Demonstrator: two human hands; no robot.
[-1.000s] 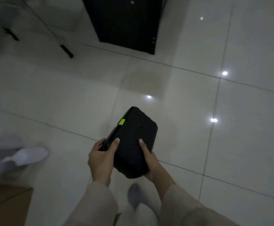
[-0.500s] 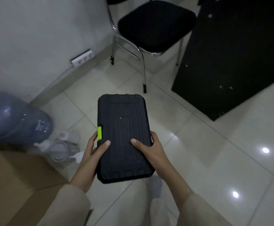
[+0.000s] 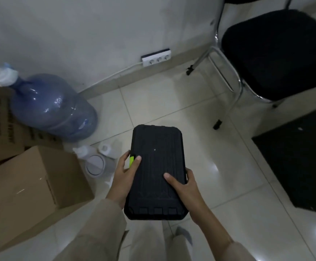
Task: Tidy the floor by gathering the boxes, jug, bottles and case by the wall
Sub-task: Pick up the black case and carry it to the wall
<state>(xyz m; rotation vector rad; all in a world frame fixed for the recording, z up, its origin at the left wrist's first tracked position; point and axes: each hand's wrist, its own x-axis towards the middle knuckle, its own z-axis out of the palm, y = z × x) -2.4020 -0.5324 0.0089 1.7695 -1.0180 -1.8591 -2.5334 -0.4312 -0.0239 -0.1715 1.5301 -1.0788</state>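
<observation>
Both hands, left hand (image 3: 124,178) and right hand (image 3: 186,187), clasped the black case (image 3: 156,172) by its long edges, fingers (image 3: 169,177) curled around it, held flat for setting beside the jug (image 3: 53,108) and boxes (image 3: 31,187) by the wall (image 3: 78,34).

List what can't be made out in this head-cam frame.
- Black case: underside hidden by its own body; left hand and right hand fingers go beneath.
- Cardboard boxes: cut off by left edge; print blurred.
- White bottles: partly behind left hand, count unclear.
- Chair: cropped at top and right edges.
</observation>
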